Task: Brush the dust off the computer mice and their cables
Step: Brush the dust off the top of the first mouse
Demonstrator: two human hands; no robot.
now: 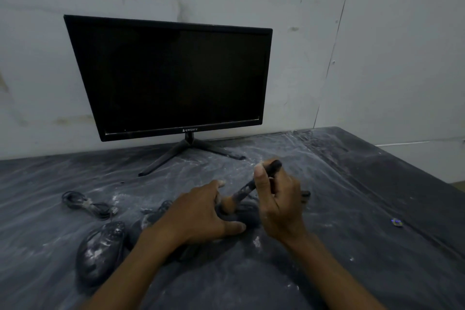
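On the dusty table (377, 209), right hand (279, 206) grips a brush (247, 190) (bristles down); left hand (201, 214) holds 1 mouse (247, 218).

Middle mouse (247, 216) mostly behind hands
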